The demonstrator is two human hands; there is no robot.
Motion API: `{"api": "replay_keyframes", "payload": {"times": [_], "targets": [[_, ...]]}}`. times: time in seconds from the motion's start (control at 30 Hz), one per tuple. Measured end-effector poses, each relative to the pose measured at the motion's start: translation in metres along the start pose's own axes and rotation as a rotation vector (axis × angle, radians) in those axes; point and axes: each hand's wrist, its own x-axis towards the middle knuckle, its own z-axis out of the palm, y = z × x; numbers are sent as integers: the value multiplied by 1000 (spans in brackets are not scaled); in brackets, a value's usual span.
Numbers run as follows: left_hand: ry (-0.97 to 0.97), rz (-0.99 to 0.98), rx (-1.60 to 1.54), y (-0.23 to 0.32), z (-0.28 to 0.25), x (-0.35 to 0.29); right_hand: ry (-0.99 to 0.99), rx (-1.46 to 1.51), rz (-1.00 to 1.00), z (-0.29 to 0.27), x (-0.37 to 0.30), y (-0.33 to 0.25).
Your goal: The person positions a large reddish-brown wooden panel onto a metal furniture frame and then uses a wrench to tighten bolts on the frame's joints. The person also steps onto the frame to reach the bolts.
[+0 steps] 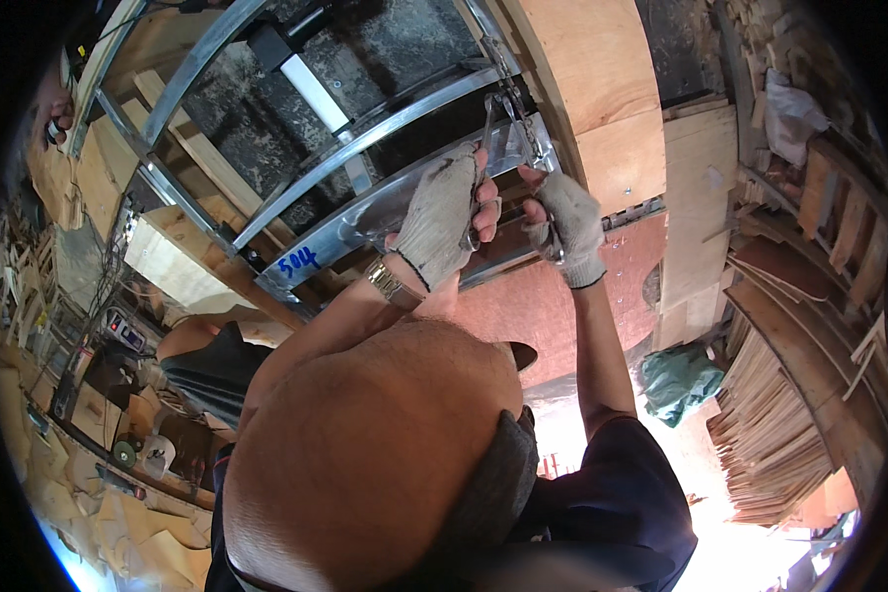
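Note:
My left hand, in a pale knitted glove with bare fingertips and a gold watch at the wrist, is held over the metal frame. Its fingers are curled, and what they grip is hidden. Close beside it, my right hand wears a matching glove. Thumb and fingers are bent together around something with a shiny metal part, too covered to name. Just beyond both hands, a metal linkage joins the frame's right end. A flat metal bar with blue handwritten marks runs left from my left hand.
A light wooden panel borders the frame on the right, with a reddish board below. A white-and-black actuator lies inside the frame. Stacked wood strips and a green bag are at right. Wood scraps cover the left side.

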Motion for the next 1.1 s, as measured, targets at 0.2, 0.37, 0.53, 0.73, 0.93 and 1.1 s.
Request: {"api": "replay_keyframes", "payload": {"times": [0.2,0.37,0.53,0.73,0.93,1.1], "targets": [[27,0,30,0,8,-1,153,115,8,24,-16,8],[26,6,54,-1,8,-8,128,44,18,16,-15,12],[34,28,17,-4,13,-8,184,64,-21,23,-14,23],[47,14,13,-3,15,-8,277,202,226,36,-35,9],[33,50,80,-4,11,-18,323,192,240,32,-37,1],[71,33,20,-3,16,-18,227,68,11,21,-27,22]]}}
